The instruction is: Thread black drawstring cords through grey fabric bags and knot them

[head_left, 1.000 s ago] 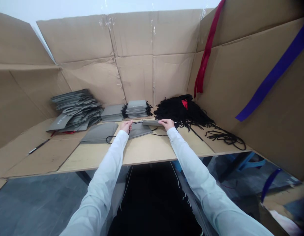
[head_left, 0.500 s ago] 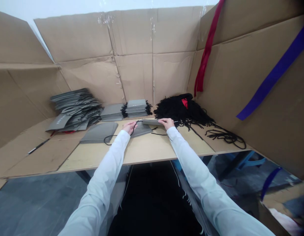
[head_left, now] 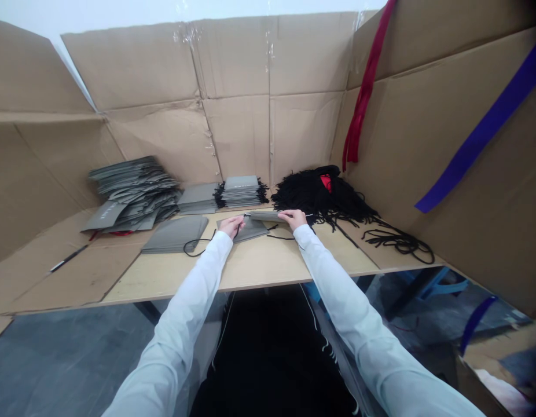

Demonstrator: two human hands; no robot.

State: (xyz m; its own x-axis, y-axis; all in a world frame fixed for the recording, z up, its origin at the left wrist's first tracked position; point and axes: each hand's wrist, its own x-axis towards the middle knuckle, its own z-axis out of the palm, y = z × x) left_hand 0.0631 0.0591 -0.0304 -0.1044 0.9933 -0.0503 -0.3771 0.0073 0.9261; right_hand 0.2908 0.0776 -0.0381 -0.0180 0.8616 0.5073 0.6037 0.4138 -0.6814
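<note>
My right hand [head_left: 294, 219] pinches a flat grey paper bag [head_left: 265, 216], lifted a little off the table. A thin pale rod [head_left: 310, 215] pokes out to the right of these fingers; its other end seems to show by my left hand [head_left: 232, 226]. The left fingers are closed on a black cord [head_left: 238, 230] at the bag's left edge. More black cord [head_left: 194, 248] loops on the table left of that wrist. Under the held bag lies another grey bag [head_left: 253, 230]. How the rod and cord meet is too small to tell.
Flat grey bags [head_left: 175, 234] lie at left, before a tall leaning pile [head_left: 133, 191]. Behind stand a grey stack [head_left: 198, 198] and corded bags [head_left: 241, 190]. A heap of black cords [head_left: 320, 194] sits back right. Cardboard walls [head_left: 237, 63] enclose the table; a pen [head_left: 68, 258] lies left.
My left hand has moved slightly right, closer to the bag's left edge, and its fingers have closed in over the cord there. The right hand and bag are almost unmoved.
</note>
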